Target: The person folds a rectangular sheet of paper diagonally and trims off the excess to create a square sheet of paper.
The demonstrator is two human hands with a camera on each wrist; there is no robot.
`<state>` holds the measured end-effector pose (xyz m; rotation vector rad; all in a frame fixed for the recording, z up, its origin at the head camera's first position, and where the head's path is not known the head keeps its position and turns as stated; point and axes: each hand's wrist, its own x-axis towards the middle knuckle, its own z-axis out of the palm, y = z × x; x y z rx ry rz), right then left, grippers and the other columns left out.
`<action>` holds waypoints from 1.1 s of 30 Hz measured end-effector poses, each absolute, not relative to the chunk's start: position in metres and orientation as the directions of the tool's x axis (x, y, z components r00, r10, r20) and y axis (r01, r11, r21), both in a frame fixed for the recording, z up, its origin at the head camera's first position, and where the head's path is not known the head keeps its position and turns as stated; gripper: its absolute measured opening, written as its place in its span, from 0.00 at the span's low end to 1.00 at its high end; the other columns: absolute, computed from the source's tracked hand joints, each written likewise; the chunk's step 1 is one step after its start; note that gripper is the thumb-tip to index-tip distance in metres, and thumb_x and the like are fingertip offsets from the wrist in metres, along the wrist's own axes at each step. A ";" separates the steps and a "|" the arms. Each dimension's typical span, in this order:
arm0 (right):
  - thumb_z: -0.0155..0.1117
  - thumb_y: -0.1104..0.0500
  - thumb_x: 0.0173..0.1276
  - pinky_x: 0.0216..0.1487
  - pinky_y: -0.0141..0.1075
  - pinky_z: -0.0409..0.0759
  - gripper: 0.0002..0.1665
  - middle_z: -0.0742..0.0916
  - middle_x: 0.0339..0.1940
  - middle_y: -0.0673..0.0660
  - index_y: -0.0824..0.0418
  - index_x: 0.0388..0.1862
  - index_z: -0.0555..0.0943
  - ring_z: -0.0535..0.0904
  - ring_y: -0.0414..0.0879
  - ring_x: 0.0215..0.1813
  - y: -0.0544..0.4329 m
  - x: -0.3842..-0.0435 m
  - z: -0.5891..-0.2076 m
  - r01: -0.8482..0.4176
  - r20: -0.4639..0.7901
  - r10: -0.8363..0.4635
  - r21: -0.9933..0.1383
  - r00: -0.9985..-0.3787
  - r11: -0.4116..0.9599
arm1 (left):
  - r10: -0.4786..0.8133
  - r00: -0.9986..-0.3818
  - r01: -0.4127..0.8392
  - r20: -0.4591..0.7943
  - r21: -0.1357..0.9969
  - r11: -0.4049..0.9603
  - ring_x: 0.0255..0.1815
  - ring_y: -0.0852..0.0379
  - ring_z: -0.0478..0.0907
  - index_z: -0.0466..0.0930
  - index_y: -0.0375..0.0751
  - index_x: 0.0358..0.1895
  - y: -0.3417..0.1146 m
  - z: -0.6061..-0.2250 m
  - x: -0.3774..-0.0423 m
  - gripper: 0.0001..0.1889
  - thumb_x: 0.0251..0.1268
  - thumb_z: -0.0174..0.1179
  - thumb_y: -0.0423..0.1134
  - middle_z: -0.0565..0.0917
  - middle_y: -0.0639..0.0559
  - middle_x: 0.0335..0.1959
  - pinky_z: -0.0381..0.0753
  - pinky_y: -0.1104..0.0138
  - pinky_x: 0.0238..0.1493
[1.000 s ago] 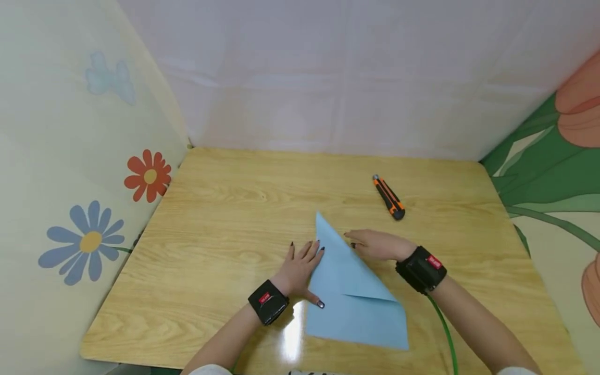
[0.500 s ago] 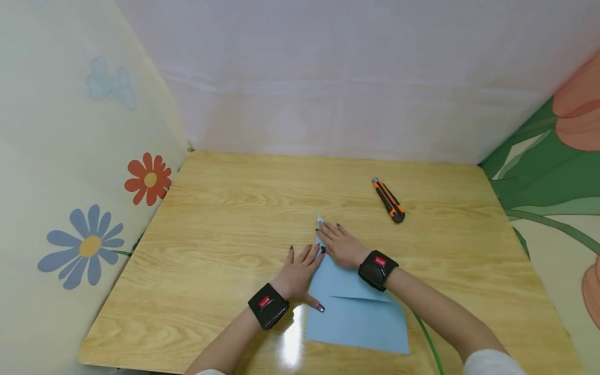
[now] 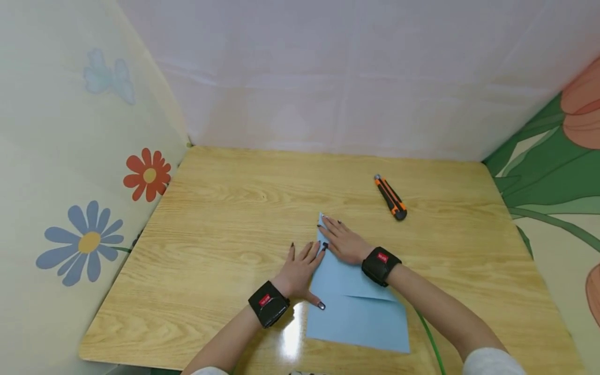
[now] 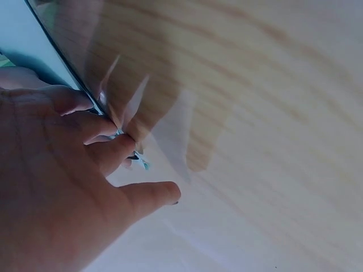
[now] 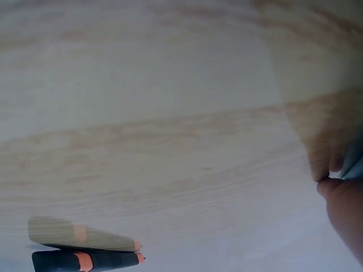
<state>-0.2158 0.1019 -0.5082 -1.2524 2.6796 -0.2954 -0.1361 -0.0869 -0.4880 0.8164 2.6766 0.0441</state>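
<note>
"Blue paper (image 3: 356, 323), lower middle of the head frame. Main risk?"

"Skew, I'd say. Its flap (image 3: 358, 286) lies over the upper part, with a dark line under the flap's lower edge, so probably not tight there. Push sideways with your right hand (image 3: 344, 244) and the flap could creep off line before the crease sets."

"Grip?"

"None. Right-hand fingers are straight, resting on the narrow top point of the paper. Your left hand (image 3: 300, 273) lies at the paper's left edge, fingers straight and apart, thumb on the paper. Neither is clamped on anything."

"Slip?"

"Plausible. The table (image 3: 234, 208) has a glare patch at lower middle, looks slick. No hand is on the paper's lower right corner. A hard stroke from the right could swing the whole thing round under your left hand."

"Green cable (image 3: 431, 338)?"

"Lower right, comes out below your right forearm, just beside the paper's right edge. Bring that arm left and it might drag the corner."

"Utility knife (image 3: 390, 198)?"

"Above and right of your right hand, well apart. Can't read the blade state. A wide arm sweep might knock it; otherwise low risk."
</note>
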 end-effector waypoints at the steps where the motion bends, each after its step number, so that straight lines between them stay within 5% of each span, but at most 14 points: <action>1: 0.44 0.58 0.75 0.71 0.51 0.51 0.32 0.53 0.74 0.69 0.70 0.72 0.54 0.46 0.59 0.75 0.102 -0.216 -0.509 -0.737 -0.069 -0.771 -0.249 -0.634 0.628 | 0.547 -0.777 0.535 -0.311 0.132 0.834 0.75 0.44 0.40 0.45 0.40 0.75 -0.087 -0.488 -0.136 0.68 0.30 0.64 0.76 0.43 0.43 0.76 0.44 0.39 0.67; 33: 0.43 0.53 0.75 0.72 0.53 0.43 0.34 0.56 0.75 0.64 0.67 0.73 0.53 0.45 0.58 0.75 0.098 -0.234 -0.511 -0.689 -0.059 -0.719 -0.242 -0.693 0.683 | 0.542 -0.779 0.531 -0.314 0.128 0.838 0.75 0.46 0.41 0.45 0.42 0.75 -0.085 -0.484 -0.138 0.67 0.30 0.64 0.76 0.43 0.45 0.76 0.45 0.39 0.67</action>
